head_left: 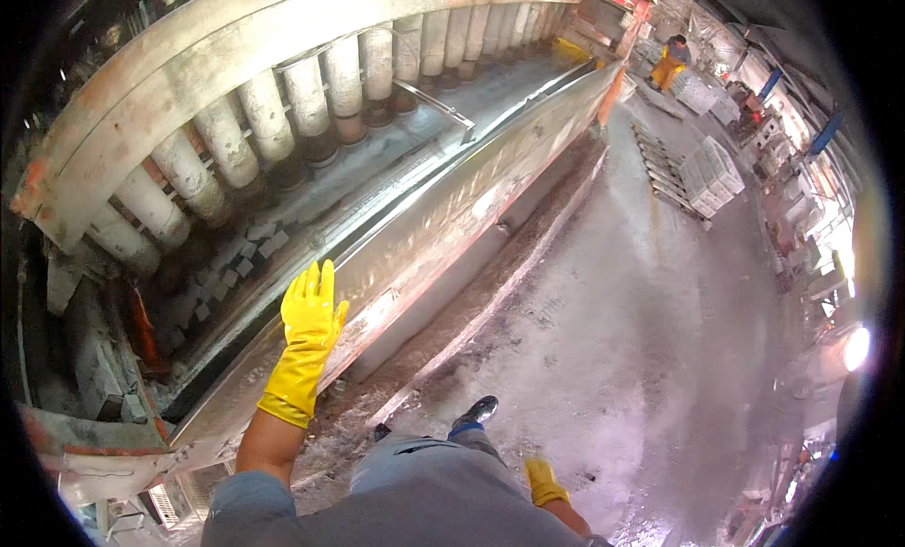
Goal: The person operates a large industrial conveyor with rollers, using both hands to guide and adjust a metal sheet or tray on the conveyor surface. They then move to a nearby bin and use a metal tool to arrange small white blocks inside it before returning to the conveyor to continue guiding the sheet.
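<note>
My left hand (313, 311), in a long yellow rubber glove, is raised beside the pale, stained side wall (471, 212) of a long machine. Its fingers are stretched out and nothing is in them; whether the palm touches the wall's top edge I cannot tell. My right hand (544, 481), gloved in yellow too, hangs low at my right side above the floor. Its fingers are foreshortened, and nothing held shows. Behind the wall lies a wet trough (377, 160) with small grey blocks (231, 269) along its near end. A row of thick, pale cylinders (306, 99) stands over it.
A dusty grey floor (650, 349) stretches to my right, with a raised ledge (500, 297) along the machine's foot. Farther off are a slatted pallet (660, 170), stacked pale blocks (712, 174) and a person (671, 64) in yellow-orange trousers. A metal bracket (438, 108) juts over the trough.
</note>
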The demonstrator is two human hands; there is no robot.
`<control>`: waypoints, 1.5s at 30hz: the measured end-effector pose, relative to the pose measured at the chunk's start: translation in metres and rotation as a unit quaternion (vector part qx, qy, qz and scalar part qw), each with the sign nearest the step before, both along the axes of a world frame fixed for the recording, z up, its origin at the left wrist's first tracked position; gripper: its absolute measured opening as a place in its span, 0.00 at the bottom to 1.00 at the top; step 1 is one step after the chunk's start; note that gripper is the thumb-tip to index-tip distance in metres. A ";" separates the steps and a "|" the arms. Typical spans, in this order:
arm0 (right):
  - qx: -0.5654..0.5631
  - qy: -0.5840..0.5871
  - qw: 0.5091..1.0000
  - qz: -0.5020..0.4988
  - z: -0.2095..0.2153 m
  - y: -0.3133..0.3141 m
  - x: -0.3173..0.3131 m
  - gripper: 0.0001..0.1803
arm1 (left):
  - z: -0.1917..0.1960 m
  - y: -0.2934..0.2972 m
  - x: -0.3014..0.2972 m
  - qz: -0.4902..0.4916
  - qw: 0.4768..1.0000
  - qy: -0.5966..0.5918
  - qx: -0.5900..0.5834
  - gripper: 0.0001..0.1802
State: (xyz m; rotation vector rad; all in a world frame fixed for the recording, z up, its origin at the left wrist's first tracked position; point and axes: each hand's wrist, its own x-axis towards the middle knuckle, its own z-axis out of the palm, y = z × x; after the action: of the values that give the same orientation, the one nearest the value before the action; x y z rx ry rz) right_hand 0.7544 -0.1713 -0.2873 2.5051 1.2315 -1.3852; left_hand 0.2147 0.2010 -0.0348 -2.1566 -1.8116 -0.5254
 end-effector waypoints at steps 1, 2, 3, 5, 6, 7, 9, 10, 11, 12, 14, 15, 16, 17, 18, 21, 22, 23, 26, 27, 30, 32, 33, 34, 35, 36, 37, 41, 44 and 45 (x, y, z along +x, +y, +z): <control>-0.045 -0.017 0.999 0.024 -0.013 -0.018 0.017 0.25 | -0.001 0.000 0.000 0.006 1.000 0.004 -0.001 0.51; -0.080 -0.028 0.995 0.045 -0.025 -0.033 0.034 0.24 | -0.005 -0.001 0.001 0.011 1.000 0.004 0.009 0.52; -0.101 -0.033 0.992 0.062 -0.034 -0.042 0.049 0.23 | -0.006 0.000 0.003 0.027 1.000 -0.003 -0.010 0.51; -0.127 -0.038 0.987 0.088 -0.048 -0.050 0.077 0.21 | -0.011 0.002 0.009 0.062 0.998 0.020 0.010 0.51; -0.127 -0.039 0.986 0.102 -0.055 -0.049 0.091 0.20 | -0.015 0.003 0.014 0.080 0.996 0.032 0.018 0.51; -0.119 -0.040 0.985 0.119 -0.062 -0.043 0.106 0.19 | -0.020 0.004 0.020 0.099 0.994 0.035 0.041 0.50; -0.081 -0.049 0.982 0.162 -0.079 -0.021 0.139 0.17 | -0.029 0.007 0.034 0.150 0.985 0.044 0.077 0.50; -0.043 -0.058 0.979 0.193 -0.089 -0.003 0.158 0.16 | -0.035 0.011 0.042 0.170 0.979 0.044 0.100 0.50; 0.006 -0.074 0.970 0.233 -0.099 0.017 0.177 0.15 | -0.039 0.016 0.047 0.177 0.976 0.051 0.117 0.50; 0.024 -0.104 0.961 0.255 -0.108 0.041 0.194 0.15 | -0.042 0.021 0.054 0.211 0.971 0.045 0.100 0.51; 0.020 -0.009 0.998 0.055 -0.123 0.101 0.230 0.15 | -0.048 0.035 0.069 0.262 0.960 0.032 0.098 0.52; 0.024 0.011 0.999 -0.033 -0.129 0.133 0.242 0.16 | -0.050 0.043 0.077 0.282 0.955 0.029 0.088 0.52; 0.022 0.021 0.990 -0.138 -0.133 0.167 0.252 0.17 | -0.050 0.052 0.084 0.281 0.955 0.025 0.096 0.52; 0.090 0.101 0.973 -0.187 -0.133 0.190 0.260 0.20 | -0.051 0.063 0.092 0.274 0.957 0.024 0.094 0.52; 0.144 0.164 0.943 -0.252 -0.132 0.216 0.269 0.24 | -0.052 0.075 0.101 0.261 0.960 0.016 0.096 0.51; 0.233 0.262 0.896 -0.273 -0.138 0.275 0.263 0.27 | -0.054 0.114 0.134 0.243 0.962 0.019 0.120 0.51; 0.264 0.243 0.909 -0.211 -0.137 0.286 0.260 0.27 | -0.055 0.129 0.145 0.245 0.961 0.031 0.128 0.51; 0.358 0.128 0.924 -0.038 -0.134 0.288 0.257 0.28 | -0.055 0.144 0.156 0.238 0.961 0.035 0.137 0.51; 0.173 0.081 0.980 -0.063 -0.118 0.284 0.248 0.30 | -0.062 0.196 0.193 0.216 0.962 0.033 0.162 0.51; 0.198 0.095 0.975 -0.043 -0.111 0.280 0.248 0.28 | -0.065 0.213 0.206 0.218 0.961 0.040 0.162 0.51; 0.170 0.091 0.981 -0.009 -0.087 0.275 0.267 0.26 | -0.075 0.267 0.248 0.205 0.963 0.042 0.173 0.51; 0.088 0.045 0.995 0.001 -0.069 0.276 0.300 0.25 | -0.080 0.303 0.277 0.200 0.964 0.045 0.171 0.51; 0.041 0.017 0.999 0.007 -0.060 0.275 0.319 0.24 | -0.082 0.320 0.292 0.198 0.965 0.047 0.165 0.51; 0.003 -0.009 1.000 0.013 -0.052 0.274 0.340 0.24 | -0.084 0.336 0.307 0.194 0.968 0.038 0.152 0.51; -0.027 -0.034 0.999 0.020 -0.045 0.275 0.360 0.23 | -0.085 0.354 0.322 0.185 0.968 0.043 0.162 0.50; -0.045 -0.057 0.997 0.029 -0.039 0.275 0.380 0.23 | -0.085 0.370 0.337 0.184 0.969 0.040 0.162 0.50; -0.055 -0.081 0.994 0.040 -0.035 0.279 0.400 0.22 | -0.085 0.389 0.353 0.180 0.969 0.036 0.163 0.50; -0.050 -0.217 0.965 0.136 -0.031 0.338 0.466 0.20 | -0.077 0.467 0.429 0.126 0.979 0.019 0.157 0.50; 0.048 -0.112 0.991 -0.060 -0.034 0.436 0.489 0.21 | -0.066 0.536 0.494 0.060 0.990 -0.005 0.131 0.49; 0.139 0.042 0.951 -0.271 -0.030 0.459 0.487 0.22 | -0.063 0.559 0.515 0.025 0.991 -0.016 0.132 0.48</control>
State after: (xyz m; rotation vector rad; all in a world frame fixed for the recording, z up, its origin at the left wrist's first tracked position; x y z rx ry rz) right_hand 1.2418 0.2882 -0.3171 3.1866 0.8202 -1.5096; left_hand 0.7301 0.7598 -0.0980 -1.9317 -1.7004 -0.7458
